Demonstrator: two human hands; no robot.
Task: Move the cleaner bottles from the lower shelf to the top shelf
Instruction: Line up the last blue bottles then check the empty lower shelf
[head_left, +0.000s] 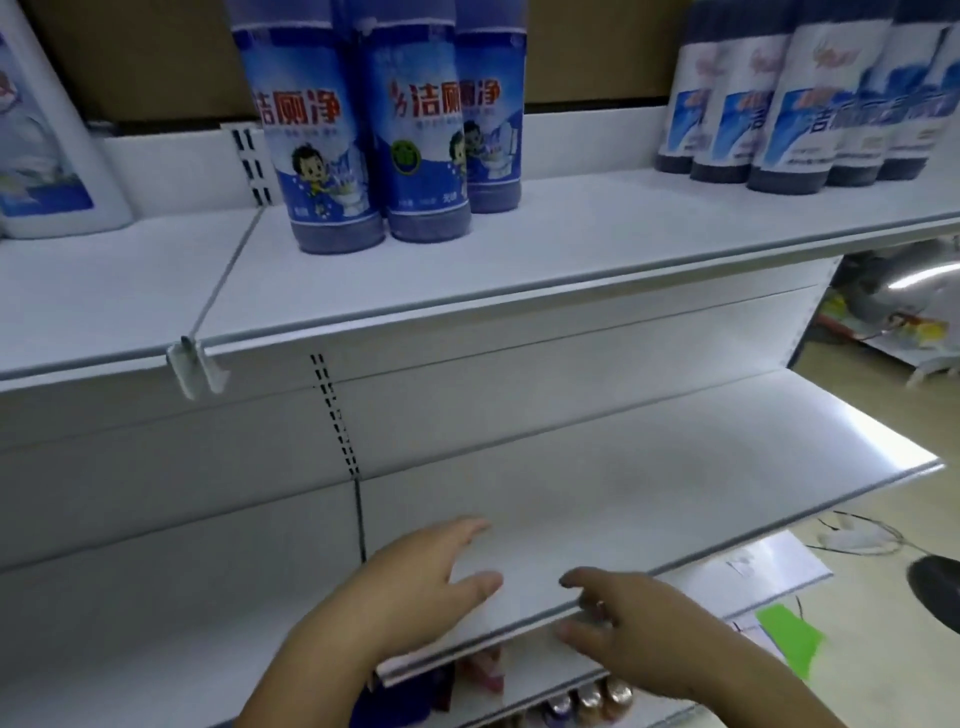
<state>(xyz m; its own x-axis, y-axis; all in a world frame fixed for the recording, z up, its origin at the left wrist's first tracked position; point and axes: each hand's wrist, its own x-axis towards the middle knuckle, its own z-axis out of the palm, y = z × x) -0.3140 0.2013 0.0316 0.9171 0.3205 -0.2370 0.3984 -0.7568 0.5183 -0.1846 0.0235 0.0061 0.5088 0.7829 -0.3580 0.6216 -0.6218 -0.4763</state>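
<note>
Blue cleaner bottles are stood upright on the top shelf, well above both hands; left hand and right hand are spread empty over the lower shelf.

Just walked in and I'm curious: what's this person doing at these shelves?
A person is restocking a shop shelf by hand. Three blue cleaner bottles stand on the top shelf, with a darker group of bottles further right and a white jug at the left. Both hands are down at the bare lower shelf: the left hand and right hand are open with relaxed fingers, holding nothing. More goods show on a shelf below, too blurred to name.
</note>
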